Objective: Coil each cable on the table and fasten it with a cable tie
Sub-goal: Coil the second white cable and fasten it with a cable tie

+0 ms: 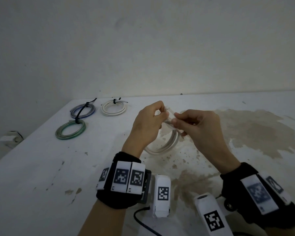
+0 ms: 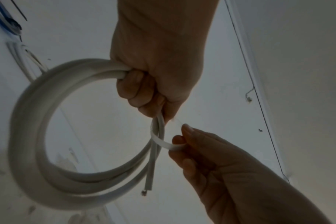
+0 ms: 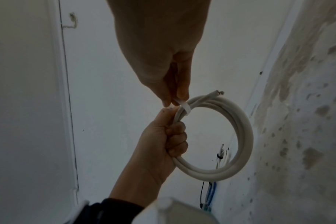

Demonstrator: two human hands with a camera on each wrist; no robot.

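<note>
I hold a coiled white cable (image 1: 167, 143) (image 2: 38, 136) (image 3: 238, 136) up above the table. My left hand (image 1: 150, 121) (image 2: 144, 84) (image 3: 163, 142) grips the coil's bundled strands in a fist. My right hand (image 1: 194, 126) (image 2: 192, 145) (image 3: 173, 94) pinches a white cable tie (image 2: 163, 142) (image 3: 184, 108) that loops around the strands just beside the left fist. One cut cable end (image 2: 149, 183) (image 3: 272, 93) sticks out of the coil.
Three tied coils lie at the table's far left: a blue-grey one (image 1: 83, 110), a white one (image 1: 114, 108) and a green one (image 1: 70, 129), each with a black tie. The white table (image 1: 41, 167) has brown stains on the right. A wall stands behind.
</note>
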